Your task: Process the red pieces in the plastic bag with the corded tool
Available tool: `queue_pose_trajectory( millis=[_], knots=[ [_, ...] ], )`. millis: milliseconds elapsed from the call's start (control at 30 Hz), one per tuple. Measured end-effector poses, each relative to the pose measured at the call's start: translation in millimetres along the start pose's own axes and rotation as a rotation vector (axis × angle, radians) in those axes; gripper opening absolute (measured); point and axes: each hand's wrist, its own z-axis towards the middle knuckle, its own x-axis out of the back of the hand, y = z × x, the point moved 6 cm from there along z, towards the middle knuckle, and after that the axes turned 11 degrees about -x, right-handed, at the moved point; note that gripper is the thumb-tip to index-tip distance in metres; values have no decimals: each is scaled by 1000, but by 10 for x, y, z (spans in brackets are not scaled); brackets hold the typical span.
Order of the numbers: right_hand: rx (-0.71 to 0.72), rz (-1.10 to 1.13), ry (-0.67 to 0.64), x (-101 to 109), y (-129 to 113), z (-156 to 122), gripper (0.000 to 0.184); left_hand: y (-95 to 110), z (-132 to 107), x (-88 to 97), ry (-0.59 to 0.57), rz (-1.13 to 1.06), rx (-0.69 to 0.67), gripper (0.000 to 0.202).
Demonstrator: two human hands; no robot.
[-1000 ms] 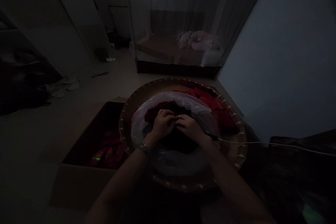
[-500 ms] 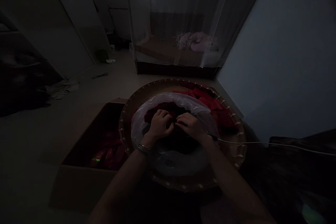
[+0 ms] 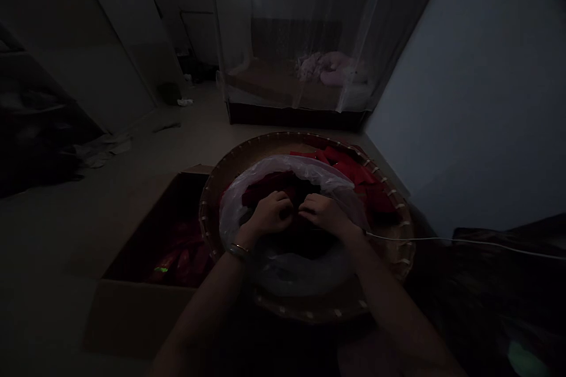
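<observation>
My left hand [image 3: 272,213], with a bracelet [image 3: 240,251] at its wrist, is held over the mouth of a whitish plastic bag [image 3: 234,206]. Its fingers curl inward in a pinch. Facing it, a small gap away, my right hand [image 3: 321,211] has its fingertips pressed together. Whatever sits in either set of fingers is too dark to make out. Dark red material [image 3: 265,187] shows inside the bag. The bag rests in a round woven bamboo tray [image 3: 247,150]. Red pieces like packets or cloth [image 3: 349,168] lie along the tray's right side.
A cardboard box [image 3: 141,300] holding red items stands left of the tray. From near my right wrist a white cable [image 3: 446,240] runs rightward. Behind the tray is a bed under a net [image 3: 287,85]; a pale wall [image 3: 469,100] rises at right. The room is very dim.
My hands have drawn slightly apart, and the right wrist has shifted a little to the right. The left fingers sit slightly lower. Bag, tray and box look the same.
</observation>
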Motion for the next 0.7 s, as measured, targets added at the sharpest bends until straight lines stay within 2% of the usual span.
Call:
queue_pose_trajectory(
  millis=[133,233,333,400,567,700],
  knots=[
    [0,58,15,16,-36,-5,5,19,15,40,98,-218,-16,15],
    [-87,81,-36,-13,-34,-10,9,35,25,59,169,-348,-25,17],
    [-156,49,-52,-15,-14,-15,6,14,22,36,209,-433,19,37],
    [-167,70,-15,24,-5,-11,2,-49,6,-12,209,-453,103,48],
    [-111,151,119,136,-26,-3,8,-266,-70,-154,163,-377,336,22],
    [-89,126,181,164,-43,-11,14,-305,-78,-176,171,-387,377,19]
  ],
)
